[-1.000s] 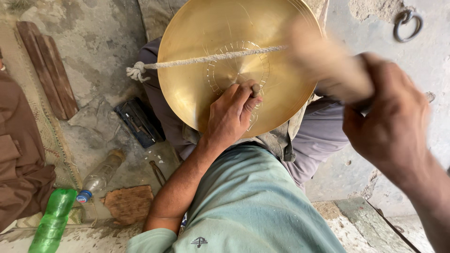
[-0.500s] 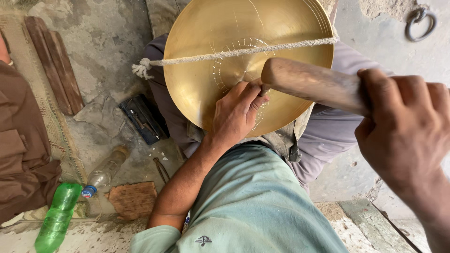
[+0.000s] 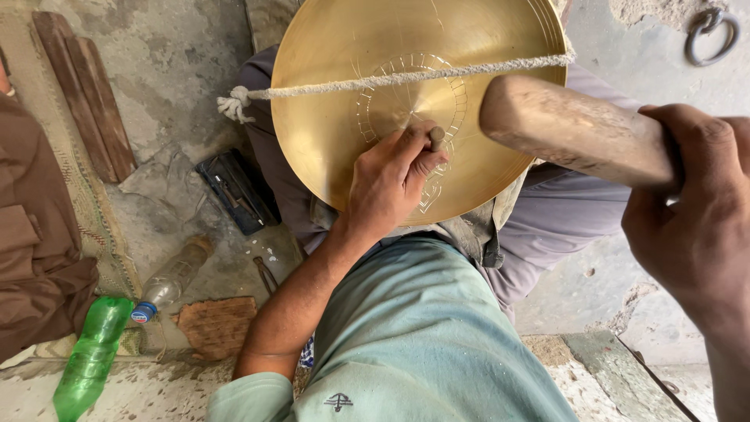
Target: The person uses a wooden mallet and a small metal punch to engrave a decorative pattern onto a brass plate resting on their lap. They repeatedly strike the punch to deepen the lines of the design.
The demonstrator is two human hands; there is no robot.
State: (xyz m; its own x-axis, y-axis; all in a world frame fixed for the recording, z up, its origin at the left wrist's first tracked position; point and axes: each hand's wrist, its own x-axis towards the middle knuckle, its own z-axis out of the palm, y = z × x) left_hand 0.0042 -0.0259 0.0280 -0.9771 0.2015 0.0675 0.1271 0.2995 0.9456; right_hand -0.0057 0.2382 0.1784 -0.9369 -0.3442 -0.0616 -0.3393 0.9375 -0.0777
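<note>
Brass disc (image 3: 351, 101), round and golden, rests tilted across the seated person's lap, a taut white cord (image 3: 406, 76) running across its face to a knot off the rim's left side. Left hand (image 3: 391, 184) is closed around a small metal punch (image 3: 436, 139), tip set against the disc just right of centre. Right hand (image 3: 691, 227) is clenched on a thick wooden mallet (image 3: 570, 129), its blunt head hanging above the disc's right half, near the punch but not touching it. Engraving partly done: a ring of short tick marks circles the centre, finer lines show near the upper right rim, and a small leaf-like motif sits below the left hand toward the lower rim. Most of the disc's left and upper face is plain metal, so, by my reading, much of the pattern remains. Left of the disc on the concrete floor: a black tool tray (image 3: 238, 191), two wooden slats (image 3: 82, 94), a clear bottle (image 3: 172, 277) and a green bottle (image 3: 94, 355).
</note>
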